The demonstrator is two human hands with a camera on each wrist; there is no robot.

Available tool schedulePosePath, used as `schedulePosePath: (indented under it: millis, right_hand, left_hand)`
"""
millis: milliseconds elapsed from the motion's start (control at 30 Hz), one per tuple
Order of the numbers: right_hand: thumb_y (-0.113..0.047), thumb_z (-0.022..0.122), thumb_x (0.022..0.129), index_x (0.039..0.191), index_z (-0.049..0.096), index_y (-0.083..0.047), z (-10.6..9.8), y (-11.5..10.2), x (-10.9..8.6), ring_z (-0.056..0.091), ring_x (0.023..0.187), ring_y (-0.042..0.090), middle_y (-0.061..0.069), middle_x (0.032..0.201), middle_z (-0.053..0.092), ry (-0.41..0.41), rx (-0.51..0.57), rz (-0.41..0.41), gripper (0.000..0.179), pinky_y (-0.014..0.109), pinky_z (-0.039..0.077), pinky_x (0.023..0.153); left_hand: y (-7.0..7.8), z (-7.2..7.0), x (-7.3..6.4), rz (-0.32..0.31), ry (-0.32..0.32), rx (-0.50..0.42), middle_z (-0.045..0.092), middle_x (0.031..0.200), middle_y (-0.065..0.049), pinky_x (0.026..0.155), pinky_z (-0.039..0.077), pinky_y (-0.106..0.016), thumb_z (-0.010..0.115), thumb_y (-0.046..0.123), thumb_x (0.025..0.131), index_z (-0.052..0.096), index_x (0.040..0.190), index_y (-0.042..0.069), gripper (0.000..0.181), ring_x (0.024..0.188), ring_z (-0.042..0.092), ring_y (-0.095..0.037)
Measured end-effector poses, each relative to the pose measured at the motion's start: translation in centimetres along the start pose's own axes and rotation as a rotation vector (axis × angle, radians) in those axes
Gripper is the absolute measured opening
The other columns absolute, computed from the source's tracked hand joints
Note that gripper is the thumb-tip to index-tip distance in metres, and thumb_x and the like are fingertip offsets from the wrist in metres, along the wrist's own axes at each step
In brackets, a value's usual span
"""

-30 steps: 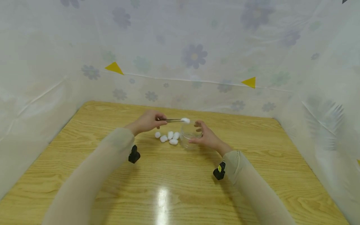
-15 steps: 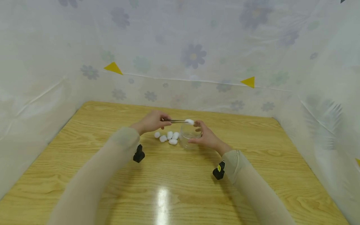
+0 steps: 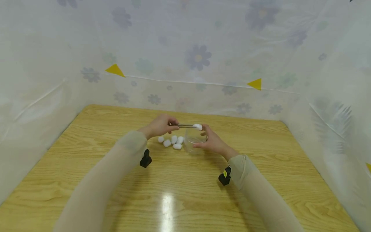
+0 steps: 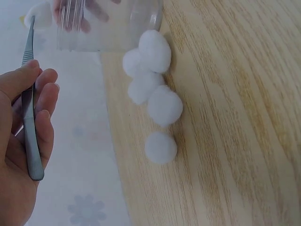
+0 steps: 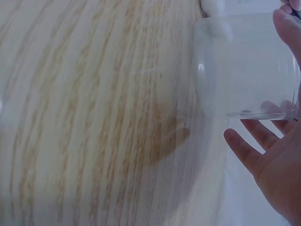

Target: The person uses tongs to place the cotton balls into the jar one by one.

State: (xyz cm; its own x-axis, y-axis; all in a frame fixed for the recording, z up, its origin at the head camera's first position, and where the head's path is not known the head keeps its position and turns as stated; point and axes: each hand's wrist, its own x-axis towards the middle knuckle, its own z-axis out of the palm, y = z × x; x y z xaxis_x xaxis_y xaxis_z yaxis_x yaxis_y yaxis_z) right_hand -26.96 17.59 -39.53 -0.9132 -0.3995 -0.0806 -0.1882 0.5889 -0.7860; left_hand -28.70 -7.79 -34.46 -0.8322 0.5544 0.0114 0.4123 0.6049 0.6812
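Observation:
My left hand [image 3: 160, 125] pinches metal tweezers [image 4: 29, 113] between thumb and fingers. A white cotton ball [image 3: 198, 127] sits in the tweezer tips, above the mouth of a clear jar [image 3: 191, 141]. In the left wrist view that held cotton ball [image 4: 38, 16] is beside the jar's rim. My right hand [image 3: 214, 140] holds the jar from its right side, thumb at the front and fingers behind. The jar's clear wall [image 5: 249, 66] shows in the right wrist view. Several more cotton balls [image 4: 164, 106] lie grouped on the table, just left of the jar.
The wood-grained table [image 3: 185, 193] reaches back to a pale flowered curtain [image 3: 174, 48] that also hangs at both sides. Black wrist cameras [image 3: 146, 158] hang under both forearms, low over the tabletop.
My left hand has moved right, bringing the tweezers and cotton ball farther over the jar. The right hand and jar keep nearly the same place, and the loose cotton balls lie as before.

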Motion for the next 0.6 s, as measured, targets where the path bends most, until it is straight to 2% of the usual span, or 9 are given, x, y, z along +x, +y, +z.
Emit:
schedulePosePath:
  millis: [400,600]
  right_hand:
    - [-0.024,0.074,0.081,0.146,0.017,-0.011,0.0,0.0,-0.1,0.036,0.133,0.036,0.015,0.148,0.029,-0.009,-0.013,-0.019,0.087,0.053,0.038,0.101]
    - [-0.020,0.073,0.083,0.147,0.016,-0.006,-0.4,-2.1,-1.2,0.034,0.133,0.039,0.020,0.149,0.027,-0.035,-0.004,-0.004,0.087,0.054,0.036,0.102]
  left_hand:
    - [-0.1,0.0,-0.2,0.035,-0.014,-0.022,0.067,0.100,-0.018,0.068,0.053,-0.030,0.059,0.017,0.093,0.066,0.106,0.001,0.022,0.079,0.066,-0.033]
    - [-0.4,0.0,-0.5,0.052,0.007,-0.036,0.066,0.098,-0.014,0.068,0.053,-0.031,0.059,0.015,0.093,0.066,0.107,0.002,0.021,0.080,0.064,-0.034]
